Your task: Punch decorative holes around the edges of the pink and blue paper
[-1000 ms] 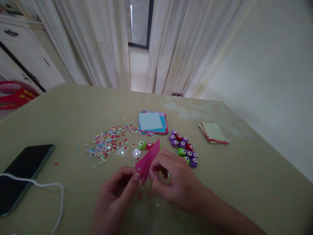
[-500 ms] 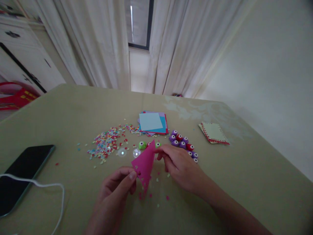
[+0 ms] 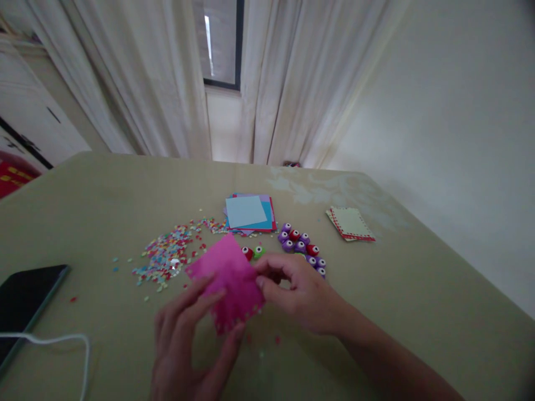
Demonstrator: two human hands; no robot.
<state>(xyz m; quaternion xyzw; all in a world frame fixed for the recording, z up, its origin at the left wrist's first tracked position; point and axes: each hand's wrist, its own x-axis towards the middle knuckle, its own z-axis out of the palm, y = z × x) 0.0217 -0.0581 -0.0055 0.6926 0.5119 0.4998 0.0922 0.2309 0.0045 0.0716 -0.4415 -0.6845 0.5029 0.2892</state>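
Note:
A pink sheet of paper [image 3: 229, 273] with small holes punched along its lower edges is held tilted above the table. My right hand [image 3: 296, 289] pinches its right corner between thumb and fingers. My left hand [image 3: 188, 340] has its fingers spread over the paper's lower left, with the thumb close to the bottom edge. Whether those fingertips press on the sheet, I cannot tell. Just behind the paper sit a small red piece [image 3: 247, 253] and a green piece [image 3: 258, 252], each with an eye-like spot.
Multicoloured confetti [image 3: 167, 250] is scattered at left. Behind lies a stack of coloured paper [image 3: 246, 213]; several purple and red eye-spotted pieces [image 3: 300, 245] sit right of centre. Pale hole-edged sheets [image 3: 351, 223] lie far right. A phone [image 3: 29, 301] and white cable [image 3: 54, 337] are near left.
The pink paper has turned from nearly edge-on to show its broad face. My left hand has gone from pinching its edge to spread fingers. The view has shifted slightly.

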